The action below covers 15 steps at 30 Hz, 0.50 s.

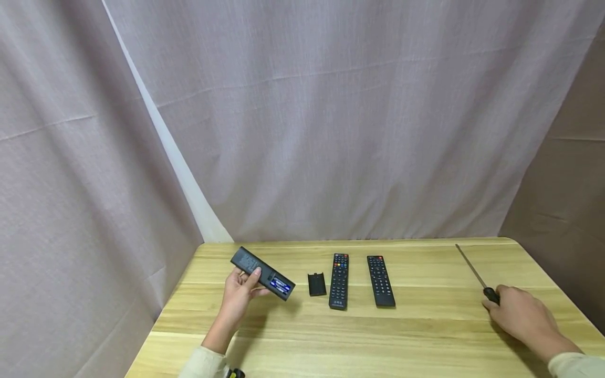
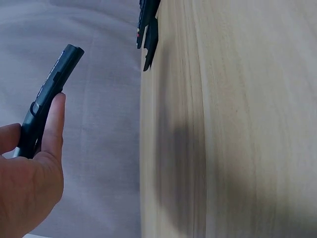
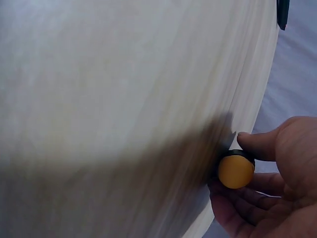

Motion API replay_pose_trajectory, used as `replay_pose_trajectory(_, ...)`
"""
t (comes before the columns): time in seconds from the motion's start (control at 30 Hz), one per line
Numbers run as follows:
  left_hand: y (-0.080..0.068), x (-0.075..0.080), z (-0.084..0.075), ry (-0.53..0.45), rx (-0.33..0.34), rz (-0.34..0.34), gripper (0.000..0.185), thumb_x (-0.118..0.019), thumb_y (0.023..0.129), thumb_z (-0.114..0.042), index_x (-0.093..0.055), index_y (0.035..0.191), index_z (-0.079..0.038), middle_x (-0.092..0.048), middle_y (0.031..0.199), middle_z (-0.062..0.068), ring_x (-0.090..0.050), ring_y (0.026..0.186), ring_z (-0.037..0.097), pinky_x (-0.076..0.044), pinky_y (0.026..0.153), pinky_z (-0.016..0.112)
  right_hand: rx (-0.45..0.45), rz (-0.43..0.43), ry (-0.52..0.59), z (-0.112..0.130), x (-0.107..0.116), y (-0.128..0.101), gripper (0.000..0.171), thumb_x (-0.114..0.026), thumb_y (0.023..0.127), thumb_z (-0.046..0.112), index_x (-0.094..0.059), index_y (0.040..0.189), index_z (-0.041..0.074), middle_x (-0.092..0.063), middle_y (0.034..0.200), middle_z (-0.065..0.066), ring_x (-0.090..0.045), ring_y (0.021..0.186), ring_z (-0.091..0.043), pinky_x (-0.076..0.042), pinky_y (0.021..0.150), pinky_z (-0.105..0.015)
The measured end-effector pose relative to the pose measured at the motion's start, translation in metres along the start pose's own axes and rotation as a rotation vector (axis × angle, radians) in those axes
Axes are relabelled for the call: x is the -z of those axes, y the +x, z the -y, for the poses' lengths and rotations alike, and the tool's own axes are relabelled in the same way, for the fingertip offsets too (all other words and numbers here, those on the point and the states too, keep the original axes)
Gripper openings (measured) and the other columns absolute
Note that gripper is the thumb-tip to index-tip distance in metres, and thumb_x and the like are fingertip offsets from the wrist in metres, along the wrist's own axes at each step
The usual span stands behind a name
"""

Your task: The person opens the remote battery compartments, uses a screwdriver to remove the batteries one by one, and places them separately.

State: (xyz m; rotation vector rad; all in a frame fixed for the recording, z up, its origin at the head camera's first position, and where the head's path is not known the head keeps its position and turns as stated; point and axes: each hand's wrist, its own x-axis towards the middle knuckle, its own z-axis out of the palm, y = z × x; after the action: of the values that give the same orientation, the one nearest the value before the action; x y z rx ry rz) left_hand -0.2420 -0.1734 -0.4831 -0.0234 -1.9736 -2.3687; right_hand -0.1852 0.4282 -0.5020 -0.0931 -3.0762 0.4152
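My left hand (image 1: 238,294) holds a black remote control (image 1: 252,265) above the left part of the table, thumb across its back. The battery compartment at its right end is uncovered, and blue batteries (image 1: 280,285) lie in it. In the left wrist view this remote (image 2: 49,94) shows edge-on between thumb and fingers. At the right, my right hand (image 1: 522,314) grips a screwdriver (image 1: 491,295) by its black handle, the long shaft pointing to the back of the table. The right wrist view shows the yellow handle end (image 3: 236,171) between thumb and fingers.
A black battery cover (image 1: 316,284) lies on the wooden table (image 1: 350,341), just right of the held remote. Beside it are two more black remotes, one upright in view (image 1: 338,283) and one slightly slanted (image 1: 381,281), buttons up. Grey curtains (image 1: 331,131) hang behind the table.
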Motion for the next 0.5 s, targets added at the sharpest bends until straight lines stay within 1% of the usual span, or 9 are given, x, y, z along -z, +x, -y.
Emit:
replay_pose_trajectory(0.13, -0.0014, -0.0009, 0.0017, 0.004, 0.0, -0.002, 0.025, -0.058, 0.109, -0.007, -0.05, 0.13, 0.003, -0.08, 0.095, 0.004, -0.078, 0.081, 0.014, -0.071, 0.076, 0.035, 0.001, 0.018, -0.001, -0.0032, -0.001, 0.0011, 0.026, -0.067, 0.1, 0.025, -0.062, 0.086, 0.003, -0.063, 0.076, -0.011, -0.061, 0.071, -0.03, -0.05, 0.056, -0.053)
replay_pose_trajectory(0.3, -0.0017, -0.0016, 0.0028, -0.001, -0.001, -0.003, 0.026, -0.059, 0.109, -0.008, -0.05, 0.13, 0.005, -0.078, 0.093, 0.001, -0.079, 0.08, 0.014, -0.072, 0.077, 0.037, 0.009, 0.049, 0.002, -0.003, -0.0011, 0.0024, 0.024, -0.065, 0.101, 0.022, -0.063, 0.085, 0.005, -0.066, 0.079, -0.013, -0.062, 0.073, -0.03, -0.051, 0.058, -0.053)
replay_pose_trajectory(0.43, -0.0015, -0.002, 0.0032, -0.005, -0.002, -0.004, 0.026, -0.059, 0.109, -0.008, -0.051, 0.13, 0.006, -0.078, 0.092, 0.001, -0.079, 0.08, 0.014, -0.072, 0.077, 0.036, 0.03, 0.031, -0.013, 0.0003, -0.0001, 0.003, 0.024, -0.064, 0.101, 0.02, -0.062, 0.08, 0.008, -0.066, 0.079, -0.015, -0.064, 0.073, -0.032, -0.052, 0.059, -0.057)
replay_pose_trajectory(0.5, -0.0017, -0.0021, 0.0031, -0.004, 0.0, -0.008, 0.026, -0.059, 0.109, -0.008, -0.051, 0.13, 0.005, -0.079, 0.093, 0.001, -0.079, 0.08, 0.014, -0.071, 0.076, 0.035, 0.034, 0.027, -0.02, 0.0024, 0.0001, 0.0027, 0.024, -0.064, 0.1, 0.019, -0.062, 0.079, 0.008, -0.068, 0.08, -0.018, -0.066, 0.074, -0.036, -0.052, 0.06, -0.06)
